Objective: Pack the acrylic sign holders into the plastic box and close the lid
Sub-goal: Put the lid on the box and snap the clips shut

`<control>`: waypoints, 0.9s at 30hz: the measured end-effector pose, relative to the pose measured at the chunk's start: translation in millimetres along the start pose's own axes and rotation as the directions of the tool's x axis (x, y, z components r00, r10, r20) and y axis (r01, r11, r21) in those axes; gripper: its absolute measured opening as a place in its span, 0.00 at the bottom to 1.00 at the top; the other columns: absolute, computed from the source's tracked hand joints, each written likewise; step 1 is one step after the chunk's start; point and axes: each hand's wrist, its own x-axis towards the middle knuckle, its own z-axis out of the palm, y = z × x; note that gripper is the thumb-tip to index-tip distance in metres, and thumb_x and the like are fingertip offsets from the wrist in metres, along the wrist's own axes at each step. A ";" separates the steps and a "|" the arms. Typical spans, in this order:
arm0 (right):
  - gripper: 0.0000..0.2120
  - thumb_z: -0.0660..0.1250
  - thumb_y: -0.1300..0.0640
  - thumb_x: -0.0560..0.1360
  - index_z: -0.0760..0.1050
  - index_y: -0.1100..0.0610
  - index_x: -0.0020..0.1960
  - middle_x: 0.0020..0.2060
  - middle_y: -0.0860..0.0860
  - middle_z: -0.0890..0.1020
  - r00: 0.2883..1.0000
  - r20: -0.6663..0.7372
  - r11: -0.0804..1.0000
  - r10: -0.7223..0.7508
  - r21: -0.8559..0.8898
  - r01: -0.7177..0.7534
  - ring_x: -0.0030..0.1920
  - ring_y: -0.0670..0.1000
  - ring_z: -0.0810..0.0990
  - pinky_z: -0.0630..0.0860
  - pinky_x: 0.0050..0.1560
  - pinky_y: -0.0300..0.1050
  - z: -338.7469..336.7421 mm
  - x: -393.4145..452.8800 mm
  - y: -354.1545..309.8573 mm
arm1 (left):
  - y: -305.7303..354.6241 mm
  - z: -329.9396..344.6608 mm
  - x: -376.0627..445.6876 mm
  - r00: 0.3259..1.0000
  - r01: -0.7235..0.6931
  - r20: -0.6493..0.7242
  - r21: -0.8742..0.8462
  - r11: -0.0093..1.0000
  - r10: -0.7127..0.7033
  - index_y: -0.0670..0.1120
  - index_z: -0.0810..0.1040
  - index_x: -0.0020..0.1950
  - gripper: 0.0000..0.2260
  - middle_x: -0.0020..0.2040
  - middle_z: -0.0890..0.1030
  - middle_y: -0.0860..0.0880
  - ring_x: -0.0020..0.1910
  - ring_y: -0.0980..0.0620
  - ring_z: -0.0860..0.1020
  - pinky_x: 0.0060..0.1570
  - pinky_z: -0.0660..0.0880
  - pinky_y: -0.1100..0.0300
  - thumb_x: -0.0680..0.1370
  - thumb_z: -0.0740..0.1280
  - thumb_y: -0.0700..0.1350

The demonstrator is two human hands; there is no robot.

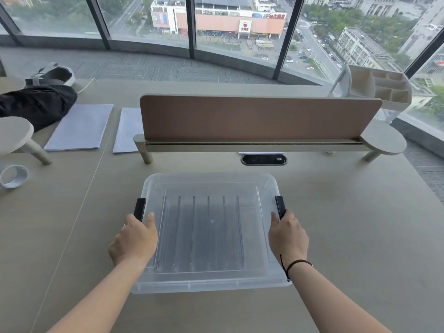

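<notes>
Tall windows over a city street were seen beyond a grey desk (336,236). At its middle, just in front of a brown divider panel (259,117), a clear plastic box (209,284) was placed with its lid (211,181) set on top. Acrylic sign holders (201,231) were seen standing in a row inside the box. The left hand (134,239) was closed on the black latch (139,209) at the box's left side, and the right hand (287,235) on the black latch (280,206) at its right. Left of the box, a tape roll (13,176) and paper sheets (79,127) were laid.
</notes>
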 end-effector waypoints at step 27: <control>0.34 0.39 0.32 0.79 0.39 0.47 0.80 0.79 0.48 0.38 0.766 0.265 0.753 -0.586 -0.172 0.635 0.78 0.50 0.35 0.37 0.76 0.62 41.9 -19.7 -62.1 | 51.4 39.6 -12.4 0.745 -0.667 0.231 0.240 0.706 0.625 0.54 0.33 0.78 0.34 0.78 0.34 0.45 0.76 0.45 0.32 0.74 0.35 0.43 0.78 0.38 0.69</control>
